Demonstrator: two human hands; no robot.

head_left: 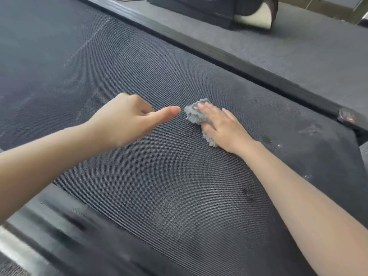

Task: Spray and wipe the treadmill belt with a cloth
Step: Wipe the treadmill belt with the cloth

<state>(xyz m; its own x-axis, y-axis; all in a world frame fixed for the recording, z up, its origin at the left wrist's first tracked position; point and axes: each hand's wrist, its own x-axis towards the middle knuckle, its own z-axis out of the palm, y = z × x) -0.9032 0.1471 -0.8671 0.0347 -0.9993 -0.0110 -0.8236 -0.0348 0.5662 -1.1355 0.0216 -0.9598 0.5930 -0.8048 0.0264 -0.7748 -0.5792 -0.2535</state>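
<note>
The dark textured treadmill belt (123, 62) fills most of the view. A small grey fringed cloth (194, 114) lies bunched on the belt near the middle. My right hand (223, 126) presses flat on the cloth with straight fingers, covering most of it. My left hand (127, 118) hovers just left of the cloth with its fingers curled under and the thumb stuck out toward it, holding nothing. No spray bottle is in view.
A black side rail (219, 58) runs along the belt's far edge, with grey floor (298, 48) beyond it. Another black rail (65, 222) borders the near edge. A dark machine base (199, 10) stands at the top. Pale streaks and wet spots (248, 194) mark the belt.
</note>
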